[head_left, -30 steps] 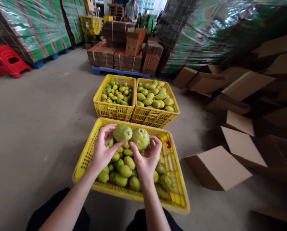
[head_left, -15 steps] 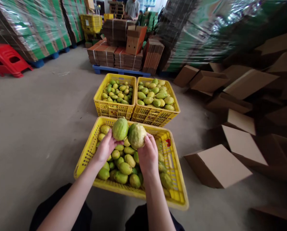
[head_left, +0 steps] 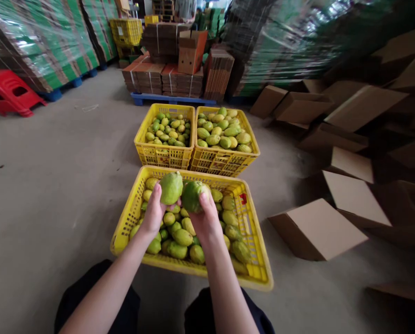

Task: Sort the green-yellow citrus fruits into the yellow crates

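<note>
My left hand (head_left: 155,208) is closed around a green, lemon-like citrus fruit (head_left: 171,188), holding it upright with the thumb along its left side. A second, darker green citrus fruit (head_left: 191,196) is in my right hand (head_left: 207,213), whose thumb presses on its paler right side. The two fruits are side by side, nearly touching, above a large yellow plastic crate (head_left: 259,260). Inside that crate lie several green and yellow fruits (head_left: 182,237) of the same kind. My forearms hide part of them.
Two more yellow crates, a left one (head_left: 164,155) and a right one (head_left: 224,162), stand just beyond, filled with similar fruits. Cardboard boxes (head_left: 320,227) lie on the floor at right. A red stool (head_left: 12,93) is at left. Flattened cartons (head_left: 145,76) rest on a blue pallet (head_left: 172,99).
The right-hand fruit has turned: its pale bumpy side faced me before, and its dark green side shows now. My right thumb has moved over it. The view has shifted slightly.
</note>
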Motion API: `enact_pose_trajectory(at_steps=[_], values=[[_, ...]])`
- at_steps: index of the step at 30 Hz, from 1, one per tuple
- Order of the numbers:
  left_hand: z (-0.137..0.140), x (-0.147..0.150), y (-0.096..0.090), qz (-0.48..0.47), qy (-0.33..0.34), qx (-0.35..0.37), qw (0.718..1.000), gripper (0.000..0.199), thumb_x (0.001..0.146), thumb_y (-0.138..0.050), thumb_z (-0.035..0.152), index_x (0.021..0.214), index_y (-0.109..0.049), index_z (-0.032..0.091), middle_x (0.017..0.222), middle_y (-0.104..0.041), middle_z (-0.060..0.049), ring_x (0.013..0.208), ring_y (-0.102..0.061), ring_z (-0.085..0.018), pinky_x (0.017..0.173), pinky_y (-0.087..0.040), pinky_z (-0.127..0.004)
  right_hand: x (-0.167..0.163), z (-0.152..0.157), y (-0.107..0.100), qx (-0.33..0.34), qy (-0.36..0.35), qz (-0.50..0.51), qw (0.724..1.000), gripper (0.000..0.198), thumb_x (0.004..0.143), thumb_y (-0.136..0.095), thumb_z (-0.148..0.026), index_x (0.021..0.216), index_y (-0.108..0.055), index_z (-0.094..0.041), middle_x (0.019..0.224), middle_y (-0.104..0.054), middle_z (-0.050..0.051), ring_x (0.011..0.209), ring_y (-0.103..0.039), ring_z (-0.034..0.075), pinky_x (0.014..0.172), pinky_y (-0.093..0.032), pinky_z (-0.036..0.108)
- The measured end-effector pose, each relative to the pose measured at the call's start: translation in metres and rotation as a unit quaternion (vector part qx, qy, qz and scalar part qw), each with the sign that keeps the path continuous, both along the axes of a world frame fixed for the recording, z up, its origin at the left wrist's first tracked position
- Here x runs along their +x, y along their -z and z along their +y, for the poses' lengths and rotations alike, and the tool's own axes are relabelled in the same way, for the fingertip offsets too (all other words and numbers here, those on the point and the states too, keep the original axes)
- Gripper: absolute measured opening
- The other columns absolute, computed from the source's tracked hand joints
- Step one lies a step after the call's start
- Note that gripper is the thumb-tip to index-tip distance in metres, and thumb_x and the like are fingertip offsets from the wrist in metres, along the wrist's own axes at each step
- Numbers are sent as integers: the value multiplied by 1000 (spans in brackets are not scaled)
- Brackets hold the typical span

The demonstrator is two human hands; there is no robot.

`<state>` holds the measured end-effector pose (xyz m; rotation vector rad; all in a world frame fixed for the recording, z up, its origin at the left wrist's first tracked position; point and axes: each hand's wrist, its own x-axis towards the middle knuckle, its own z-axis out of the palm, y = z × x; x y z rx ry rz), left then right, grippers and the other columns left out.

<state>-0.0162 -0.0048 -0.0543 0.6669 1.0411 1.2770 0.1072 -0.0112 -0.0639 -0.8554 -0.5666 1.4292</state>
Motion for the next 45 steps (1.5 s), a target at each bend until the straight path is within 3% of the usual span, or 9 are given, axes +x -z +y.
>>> enact_pose_trajectory(at_steps=[4,10,14,19,25,30,35,39,45], values=[[5,0,-14,-40,-42,43,997,69,78,-51,81,92,-72,17,88,-76,-11,94,-69,-26,81,-53,-34,5,5,1,-23,52,-11,998,55,65,-82,-57,105,-57,-29,108,-69,3,96,-68,24,87,-57,43],[11,1,-15,-149,-47,-10,988,61,75,-55,73,97,-71,19,123,-73,-13,134,-57,-31,103,-50,-39,-5,2,7,-17,153,-148,977,81,60,-89,-51,128,-51,-27,129,-62,7,118,-62,25,110,-47,44],[4,11,-9,-177,-47,-22,983,57,71,-65,70,100,-71,21,117,-74,-9,129,-60,-32,100,-54,-41,-20,-6,8,48,104,-234,966,95,61,-88,-55,142,-47,-26,149,-50,13,141,-49,33,116,-42,51],[-2,17,-1,-129,-14,-13,992,49,70,-76,58,101,-72,21,117,-74,-5,133,-57,-31,104,-53,-34,-34,-15,10,135,48,-348,926,79,63,-88,-54,132,-64,-24,168,-26,13,158,-18,38,125,-29,53],[1,12,4,-123,-21,-14,992,57,71,-75,53,119,-68,24,126,-72,-4,134,-58,-27,107,-51,-33,-33,-17,1,147,78,-362,917,59,62,-90,-45,115,-71,-25,160,-43,12,153,-32,39,125,-27,58],[13,-8,0,-98,-12,-54,994,50,67,-83,47,104,-69,17,103,-76,-9,107,-72,-29,86,-60,-35,-17,-23,-14,141,-6,-233,962,59,64,-87,-39,118,-69,-25,125,-72,8,123,-63,34,113,-44,53],[13,-24,-10,3,-66,86,994,68,56,-93,33,116,-64,20,119,-71,-9,115,-68,-28,99,-56,-36,10,-14,-15,30,93,-235,967,52,59,-88,-29,107,-67,-26,95,-72,0,86,-66,23,85,-56,40],[4,-22,-11,100,-52,175,978,77,53,-95,24,123,-62,25,132,-65,-7,125,-62,-28,106,-51,-34,17,-4,-13,61,133,-312,939,48,57,-83,-23,102,-65,-25,100,-71,-2,92,-64,22,90,-53,38],[2,-20,-2,157,13,242,958,70,56,-94,21,121,-67,26,131,-59,-6,129,-56,-28,113,-45,-38,5,-5,-9,104,76,-303,944,46,60,-78,-20,103,-62,-24,97,-69,-1,88,-64,20,84,-54,35]])
